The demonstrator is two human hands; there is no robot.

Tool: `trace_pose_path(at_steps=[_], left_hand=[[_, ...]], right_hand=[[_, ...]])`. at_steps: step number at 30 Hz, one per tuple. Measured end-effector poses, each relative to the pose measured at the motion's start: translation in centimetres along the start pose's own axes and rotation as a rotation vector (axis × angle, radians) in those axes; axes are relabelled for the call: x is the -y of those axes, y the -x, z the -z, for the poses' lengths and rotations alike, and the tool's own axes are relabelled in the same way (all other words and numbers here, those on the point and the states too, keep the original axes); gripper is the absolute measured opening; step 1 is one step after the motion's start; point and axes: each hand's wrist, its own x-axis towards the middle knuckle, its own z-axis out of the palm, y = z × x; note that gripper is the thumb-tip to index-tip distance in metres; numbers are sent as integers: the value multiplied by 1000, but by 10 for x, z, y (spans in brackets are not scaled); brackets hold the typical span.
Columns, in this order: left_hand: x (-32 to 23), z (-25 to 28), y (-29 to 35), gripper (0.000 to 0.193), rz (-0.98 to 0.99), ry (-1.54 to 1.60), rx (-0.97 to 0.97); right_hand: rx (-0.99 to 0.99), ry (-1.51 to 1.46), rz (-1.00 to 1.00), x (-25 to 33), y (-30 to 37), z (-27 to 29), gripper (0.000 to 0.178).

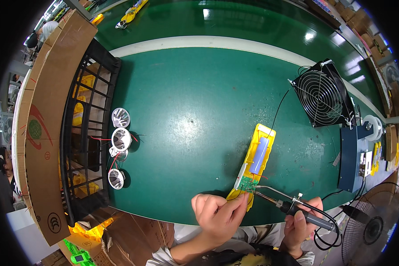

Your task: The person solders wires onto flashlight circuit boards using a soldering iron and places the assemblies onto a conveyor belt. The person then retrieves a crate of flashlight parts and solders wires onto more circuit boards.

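"So, where's the green circuit board (246,184)?"
"In the yellow housing (252,155), at the end nearer the person, next to the blue cell (259,155)."
"And the hands?"
"The right hand (299,226) is wrapped around a soldering iron (312,220), its tip at the board. The left hand (219,217) has its fingertips pinched together beside the board; what they grip, if anything, I can't tell."

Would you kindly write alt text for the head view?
The right hand holds a soldering iron at a green circuit board in a yellow housing with a blue cylindrical battery; the left hand is beside the board. Reflector cups lie left, a fan right.
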Motion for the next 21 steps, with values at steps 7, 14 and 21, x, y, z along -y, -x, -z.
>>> trace_pose_path(at_steps=[7, 14, 21], left_hand=[[3, 0, 2, 20, 1, 5, 3], [1, 0, 0, 19, 5, 19, 3], [0, 1, 1, 19, 29, 13, 23]], right_hand=[[12, 19, -6, -1, 0, -2, 27], [117, -21, -2, 1, -3, 9, 24], [185, 51, 63, 9, -6, 11, 29]])
